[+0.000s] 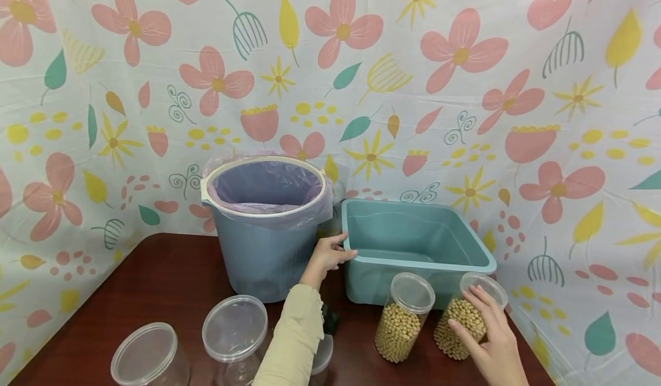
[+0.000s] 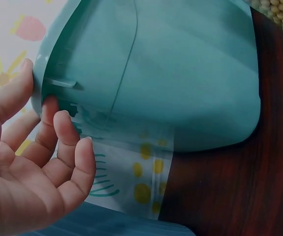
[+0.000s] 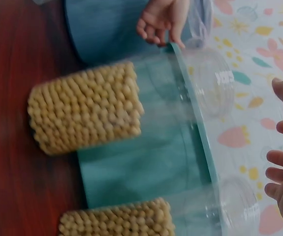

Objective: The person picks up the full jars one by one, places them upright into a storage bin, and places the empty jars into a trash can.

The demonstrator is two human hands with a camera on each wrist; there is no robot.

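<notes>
My left hand (image 1: 327,255) grips the left end of a teal plastic basin (image 1: 372,283) by its rim. In the left wrist view the thumb lies against the rim (image 2: 39,73) and the fingers curl below it. Before the basin stand two clear, lidded jars partly filled with round beige beans: a left jar (image 1: 397,331) and a right jar (image 1: 454,331). My right hand (image 1: 493,340), fingers spread, is beside the right jar and overlaps its lid in the head view. From the right wrist, the fingers (image 3: 279,158) show apart from the lids, holding nothing.
A blue bin (image 1: 263,254) lined with a thin purplish bag (image 1: 310,208) stands left of the basin. Clear lidded containers (image 1: 234,331) (image 1: 147,357) sit at the table's front left. Another small container (image 1: 322,354) is partly behind the left sleeve. A flower-patterned cloth (image 1: 361,88) hangs behind.
</notes>
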